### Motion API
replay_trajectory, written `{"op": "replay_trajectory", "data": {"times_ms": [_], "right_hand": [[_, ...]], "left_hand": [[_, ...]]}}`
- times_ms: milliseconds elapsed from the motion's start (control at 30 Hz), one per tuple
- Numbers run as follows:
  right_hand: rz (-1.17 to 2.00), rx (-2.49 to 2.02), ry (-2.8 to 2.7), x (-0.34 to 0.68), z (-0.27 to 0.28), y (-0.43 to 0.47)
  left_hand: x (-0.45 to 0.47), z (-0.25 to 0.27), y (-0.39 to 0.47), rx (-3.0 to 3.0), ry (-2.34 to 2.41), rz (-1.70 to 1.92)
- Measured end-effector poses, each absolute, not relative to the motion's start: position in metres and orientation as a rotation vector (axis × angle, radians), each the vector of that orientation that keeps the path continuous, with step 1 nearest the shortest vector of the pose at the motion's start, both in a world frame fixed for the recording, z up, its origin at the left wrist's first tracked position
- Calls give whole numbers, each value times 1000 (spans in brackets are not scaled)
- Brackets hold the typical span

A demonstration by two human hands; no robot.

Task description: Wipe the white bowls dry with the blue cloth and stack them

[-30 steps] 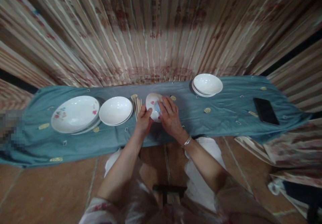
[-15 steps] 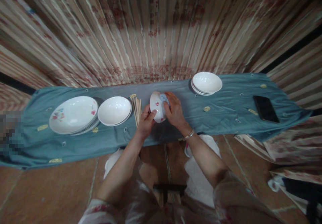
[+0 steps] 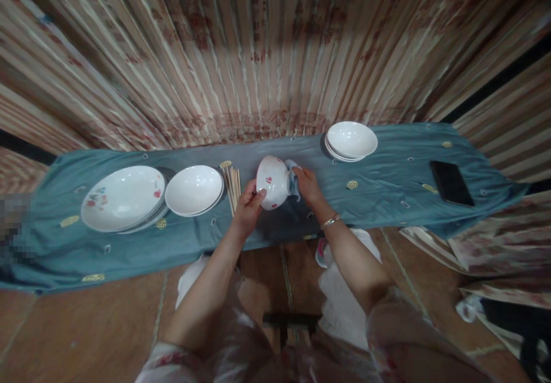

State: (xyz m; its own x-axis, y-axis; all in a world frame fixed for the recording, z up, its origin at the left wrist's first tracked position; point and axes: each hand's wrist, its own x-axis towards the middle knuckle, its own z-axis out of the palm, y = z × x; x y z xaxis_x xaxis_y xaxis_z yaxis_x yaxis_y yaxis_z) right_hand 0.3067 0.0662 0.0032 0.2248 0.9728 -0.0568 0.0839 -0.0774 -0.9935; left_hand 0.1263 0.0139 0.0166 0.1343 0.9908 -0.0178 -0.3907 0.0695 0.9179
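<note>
A white bowl (image 3: 274, 183) with small red motifs is tipped on its side above the cloth, its base turned to the right. My left hand (image 3: 248, 204) grips its rim from the left, thumb on the outer wall. In my right hand (image 3: 306, 185) is a light blue cloth (image 3: 293, 181), held against the bowl's base; the fingers are closed on it. Just left of my left hand lies a bundle of wooden chopsticks (image 3: 233, 186).
Farther left are two stacked white bowls (image 3: 194, 189) and a stack of flowered plates (image 3: 124, 198). Stacked white bowls (image 3: 352, 140) stand at the back right, and a black phone or tablet (image 3: 451, 183) lies right of them. A teal tablecloth (image 3: 379, 193) covers the narrow table before a curtain (image 3: 258, 55).
My right hand and the blue cloth have shifted right, from the bowl's side to its base. More of the bowl's outer wall shows. My left hand keeps its grip.
</note>
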Motion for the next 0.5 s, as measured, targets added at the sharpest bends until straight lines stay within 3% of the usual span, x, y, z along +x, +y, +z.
{"op": "replay_trajectory", "data": {"times_ms": [500], "right_hand": [[651,-1609,-1471,296,-22,30]], "left_hand": [[117,5,27,691,829,1368]]}}
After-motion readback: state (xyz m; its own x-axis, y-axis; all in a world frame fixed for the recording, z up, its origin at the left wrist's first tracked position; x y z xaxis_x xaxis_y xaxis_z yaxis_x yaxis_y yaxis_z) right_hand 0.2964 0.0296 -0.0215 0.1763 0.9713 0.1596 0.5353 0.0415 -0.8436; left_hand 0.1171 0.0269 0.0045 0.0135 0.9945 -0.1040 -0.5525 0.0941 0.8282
